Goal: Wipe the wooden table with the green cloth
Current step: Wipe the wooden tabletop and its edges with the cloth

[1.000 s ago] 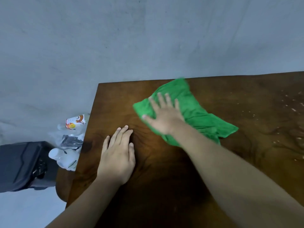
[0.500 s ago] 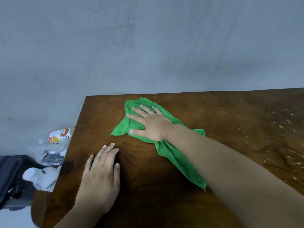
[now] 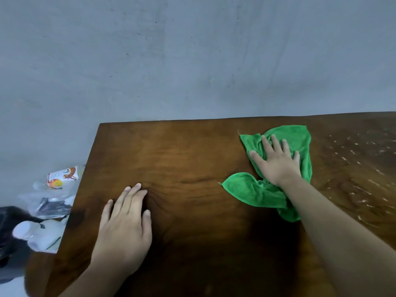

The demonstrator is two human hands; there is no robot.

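Observation:
The dark wooden table [image 3: 192, 151] fills the lower part of the view, its left corner at the far left. A crumpled green cloth [image 3: 250, 191] lies on it toward the right, near the far edge. My right hand [image 3: 276, 161] presses flat on the cloth with fingers spread, and folds of cloth stick out on every side of the palm. My left hand [image 3: 126, 226] rests flat on the bare wood at the near left, fingers together, holding nothing.
White specks and wet streaks [image 3: 364, 163] cover the table's right part. A grey wall [image 3: 192, 56] stands right behind the table. On the floor to the left lie plastic bottles [image 3: 62, 179] in a clear bag and a black bag [image 3: 10, 232].
My right hand has slid the green cloth from the table's left part to the right along the far edge. The left hand has stayed flat in place.

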